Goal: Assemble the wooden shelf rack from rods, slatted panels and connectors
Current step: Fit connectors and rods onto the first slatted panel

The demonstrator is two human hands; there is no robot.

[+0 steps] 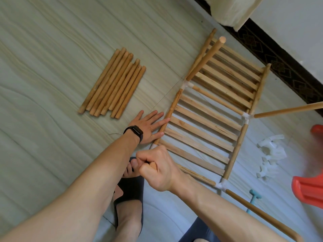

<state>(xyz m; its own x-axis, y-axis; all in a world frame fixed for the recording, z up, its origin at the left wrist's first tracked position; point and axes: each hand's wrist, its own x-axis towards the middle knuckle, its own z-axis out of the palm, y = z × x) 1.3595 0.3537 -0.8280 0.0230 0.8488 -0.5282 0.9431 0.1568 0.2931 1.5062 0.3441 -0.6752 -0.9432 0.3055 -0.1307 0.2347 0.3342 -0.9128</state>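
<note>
The half-built rack [206,123] lies flat on the floor [52,49], with its slatted panels between the side rods. At its near left corner the right hand [157,169] is closed in a fist around the end of a rod [153,165], just beside a white connector [153,146]. The left hand [146,127] lies flat and open, and its straight fingers touch the side rod [168,116]. Loose rods [113,84] lie together on the left. Spare connectors [269,154] lie on the right.

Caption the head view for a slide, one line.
Left hand flat against the side rod, right hand gripping a rod at the corner connector, spare rods piled on the floor.
</note>
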